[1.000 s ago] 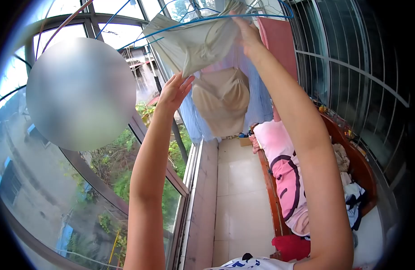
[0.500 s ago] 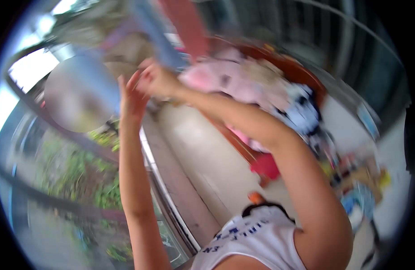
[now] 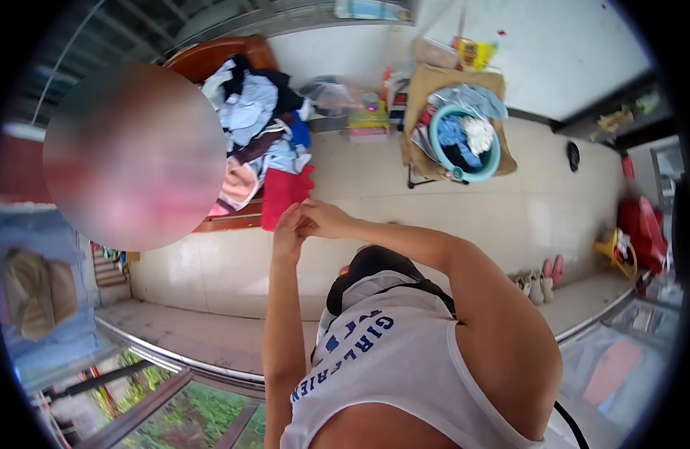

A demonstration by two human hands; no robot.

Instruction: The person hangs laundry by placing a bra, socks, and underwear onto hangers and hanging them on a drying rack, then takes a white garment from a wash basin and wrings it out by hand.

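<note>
My left hand (image 3: 288, 233) and my right hand (image 3: 328, 219) meet in front of my body, fingers bent together and touching. Anything small between the fingertips is too hidden to name. Just beyond them in the view, a red cloth (image 3: 286, 187) hangs over the edge of a wooden bench (image 3: 236, 51). A heap of clothes (image 3: 253, 108), in light blue, black, pink and other colours, lies on that bench. Its left part is covered by a round blurred patch.
A turquoise basin (image 3: 497, 166) of clothes stands on a brown-covered stand (image 3: 416, 86). Boxes (image 3: 369, 123) sit by the wall. Shoes (image 3: 543, 284), a yellow basket (image 3: 612, 251) and red stools (image 3: 648, 232) are at the right. A window (image 3: 188, 419) runs along the lower left.
My view has swung to the right, away from the hanging clothes and window, bringing the basin into sight. My hands stay together and now appear lower, nearer my body.
</note>
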